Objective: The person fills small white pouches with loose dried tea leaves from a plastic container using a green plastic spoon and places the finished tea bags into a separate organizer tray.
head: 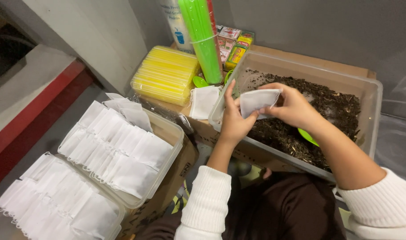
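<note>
Both hands up over the near-left corner of a clear plastic bin (372, 95), clamped together on one small white filter bag (257, 102): left hand (233, 122) pinching the bag's lower left edge between thumb and fingers, right hand (293, 106) gripping its right side from above. Held flat and stretched between the two grips, directly above the dark loose tea leaves (336, 106) filling the bin, so anything spilling falls back into the heap. Bright green scoop (308, 137) half buried in the leaves just under the right wrist, within easy reach. One more empty white bag (203, 101) lying on the cardboard box (309, 58) carrying the bin, just beside the bin's left wall. Further left and nearer, two clear tubs of filled white bags (123, 151) standing in overlapping rows on edge, packed tight, the closer tub (56, 200) at the lower left corner of view. At the far edge, against the wall, a yellow stack of packets (165, 74), a bundle of green straws (202, 38) upright, and small colourful boxes (233, 44) beside it. White knit sleeves on both arms.
</note>
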